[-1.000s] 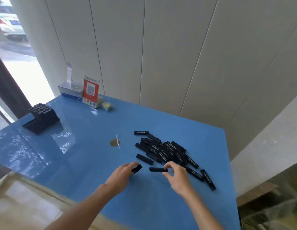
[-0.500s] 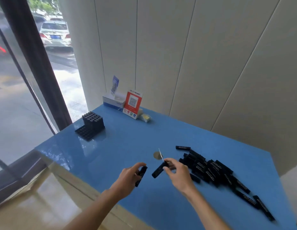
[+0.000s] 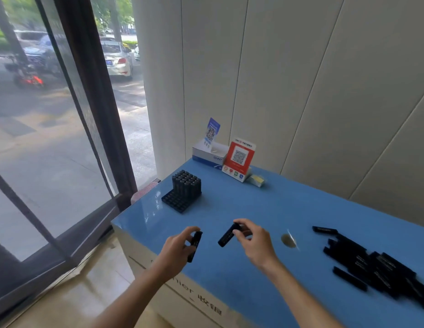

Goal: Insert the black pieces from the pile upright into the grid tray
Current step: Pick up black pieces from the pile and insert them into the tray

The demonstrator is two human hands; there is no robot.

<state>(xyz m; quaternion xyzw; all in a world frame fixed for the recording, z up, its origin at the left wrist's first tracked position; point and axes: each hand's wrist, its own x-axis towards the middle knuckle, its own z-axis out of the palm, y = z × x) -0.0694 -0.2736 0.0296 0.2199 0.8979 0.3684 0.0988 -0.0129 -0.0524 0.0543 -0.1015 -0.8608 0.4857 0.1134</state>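
Both hands have carried pieces from the pile [image 3: 381, 268] at four o'clock: left hand [image 3: 177, 249] and right hand [image 3: 253, 242] each grasp one, next upright insertion into grid tray [image 3: 175, 201] at eleven o'clock.

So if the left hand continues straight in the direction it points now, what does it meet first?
Probably the black grid tray, half filled with upright pieces: the left hand, holding a black rectangular piece, points toward it over bare blue table. Depth is uncertain.

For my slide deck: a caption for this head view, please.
Each hand, left and right, holds one black piece short of the grid tray.
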